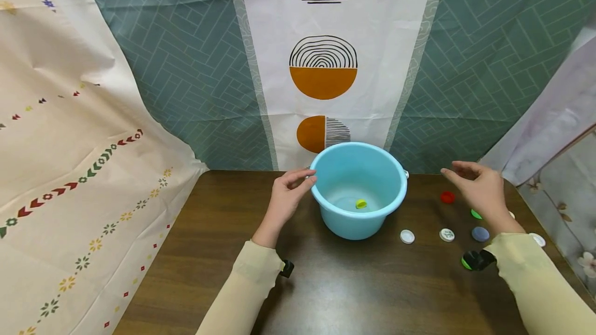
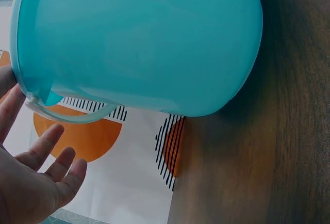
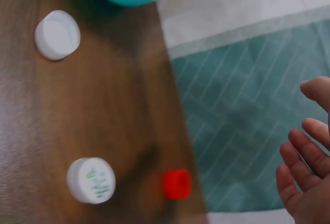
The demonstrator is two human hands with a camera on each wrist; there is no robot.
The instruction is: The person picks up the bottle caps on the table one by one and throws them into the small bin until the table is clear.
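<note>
A light blue bucket [image 1: 349, 229] stands at the back of the table, with a small yellow cap [image 1: 360, 203] on its inside floor. My left hand [image 1: 289, 193] pinches the bucket's left rim between thumb and fingertips; in the left wrist view its other fingers hang loose near the white handle [image 2: 77, 116]. To the bucket's right my right hand [image 1: 484, 193] is raised over the table with nothing in it, thumb and fingers apart. Below and beside it lie a red cap [image 1: 447, 197], a white cap [image 1: 407, 236], a printed white cap [image 1: 447, 234] and a blue cap [image 1: 480, 233].
Green caps [image 1: 476, 214] lie near the right forearm, one partly covered by the wrist camera [image 1: 479, 260]. Another white cap [image 1: 538, 240] sits by the table's right edge. Behind the brown table [image 1: 344, 293] hangs a patterned curtain [image 1: 186, 76], with a cream cloth [image 1: 93, 169] on the left.
</note>
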